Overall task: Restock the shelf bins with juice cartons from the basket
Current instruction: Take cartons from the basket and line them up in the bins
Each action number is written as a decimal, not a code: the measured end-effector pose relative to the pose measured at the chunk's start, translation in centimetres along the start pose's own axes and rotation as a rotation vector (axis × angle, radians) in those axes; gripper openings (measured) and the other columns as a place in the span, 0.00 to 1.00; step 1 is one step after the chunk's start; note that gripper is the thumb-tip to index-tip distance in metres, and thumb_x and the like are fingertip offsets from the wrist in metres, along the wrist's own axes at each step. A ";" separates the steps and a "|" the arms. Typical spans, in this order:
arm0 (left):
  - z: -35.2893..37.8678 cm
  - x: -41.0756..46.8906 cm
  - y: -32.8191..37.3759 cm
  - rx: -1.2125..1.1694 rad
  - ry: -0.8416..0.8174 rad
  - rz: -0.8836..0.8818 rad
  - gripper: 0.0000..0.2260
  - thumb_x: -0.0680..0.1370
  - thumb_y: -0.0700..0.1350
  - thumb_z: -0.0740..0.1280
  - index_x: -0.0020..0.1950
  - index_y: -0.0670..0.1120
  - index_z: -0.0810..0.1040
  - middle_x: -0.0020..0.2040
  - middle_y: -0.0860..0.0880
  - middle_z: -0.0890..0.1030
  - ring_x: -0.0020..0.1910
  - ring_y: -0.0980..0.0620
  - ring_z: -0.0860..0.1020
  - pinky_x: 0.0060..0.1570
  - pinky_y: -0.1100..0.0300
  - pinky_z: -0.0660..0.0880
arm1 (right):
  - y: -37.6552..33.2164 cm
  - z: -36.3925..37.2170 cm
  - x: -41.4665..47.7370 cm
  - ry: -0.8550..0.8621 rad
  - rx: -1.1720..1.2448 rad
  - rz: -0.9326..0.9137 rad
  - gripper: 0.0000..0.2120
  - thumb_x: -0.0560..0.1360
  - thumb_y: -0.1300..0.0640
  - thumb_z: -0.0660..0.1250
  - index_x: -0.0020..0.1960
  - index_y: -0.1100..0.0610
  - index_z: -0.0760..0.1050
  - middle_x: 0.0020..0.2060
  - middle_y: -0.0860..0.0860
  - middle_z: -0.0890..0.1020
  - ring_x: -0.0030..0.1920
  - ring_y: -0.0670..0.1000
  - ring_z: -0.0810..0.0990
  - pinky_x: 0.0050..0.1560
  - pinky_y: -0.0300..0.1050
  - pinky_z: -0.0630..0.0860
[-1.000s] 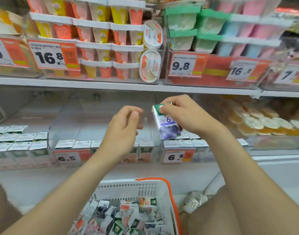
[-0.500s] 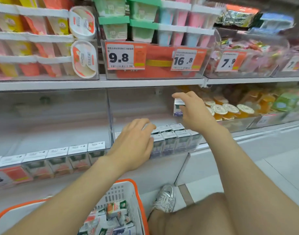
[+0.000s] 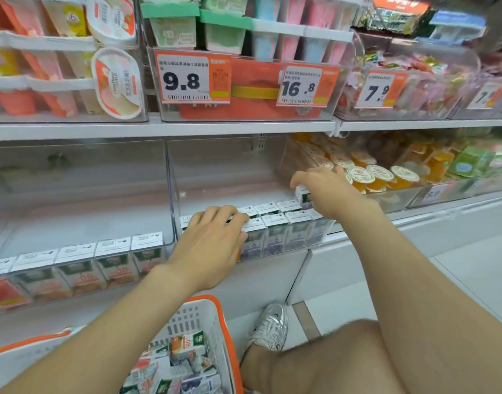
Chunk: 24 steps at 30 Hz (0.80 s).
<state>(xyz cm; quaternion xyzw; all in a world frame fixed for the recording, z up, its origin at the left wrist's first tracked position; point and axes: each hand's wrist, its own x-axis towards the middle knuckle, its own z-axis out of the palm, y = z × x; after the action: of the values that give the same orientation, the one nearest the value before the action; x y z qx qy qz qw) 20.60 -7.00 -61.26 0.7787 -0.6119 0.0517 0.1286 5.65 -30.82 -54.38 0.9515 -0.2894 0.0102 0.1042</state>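
Observation:
My right hand (image 3: pixel 328 191) grips a small white juice carton with a blue-purple print (image 3: pixel 302 196) at the back right of the clear middle bin (image 3: pixel 171 194), just above the second row. Two rows of matching cartons (image 3: pixel 275 223) stand at the bin's front. My left hand (image 3: pixel 212 240) rests with relaxed fingers on the carton tops at the bin's front left. The white basket with an orange rim (image 3: pixel 215 331) sits low between my arms, holding several mixed cartons (image 3: pixel 181 362).
A left bin holds a row of orange-print cartons (image 3: pixel 102 260). To the right is a bin of jelly cups (image 3: pixel 369 173). The shelf above (image 3: pixel 158 129) carries price tags and stacked tubs. My knee and silver shoe (image 3: pixel 269 325) are beside the basket.
My right hand has lowered the carton from mid-air into the back right of the middle bin. My left hand moved from beside it down onto the front cartons.

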 end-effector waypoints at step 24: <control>-5.5 -6.8 -4.8 -0.002 0.559 0.015 0.06 0.73 0.36 0.65 0.48 0.43 0.76 0.47 0.46 0.76 0.45 0.42 0.73 0.43 0.47 0.68 | -18.8 -7.3 -4.7 0.306 0.501 -0.115 0.08 0.74 0.59 0.62 0.51 0.54 0.78 0.46 0.54 0.83 0.47 0.62 0.80 0.43 0.52 0.77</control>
<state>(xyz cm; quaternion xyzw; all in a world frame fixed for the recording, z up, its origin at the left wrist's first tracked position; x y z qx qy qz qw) 23.96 1.85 -58.27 0.7296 -0.5585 0.2646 0.2929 12.43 -11.52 -51.22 0.9498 -0.2042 0.2188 -0.0910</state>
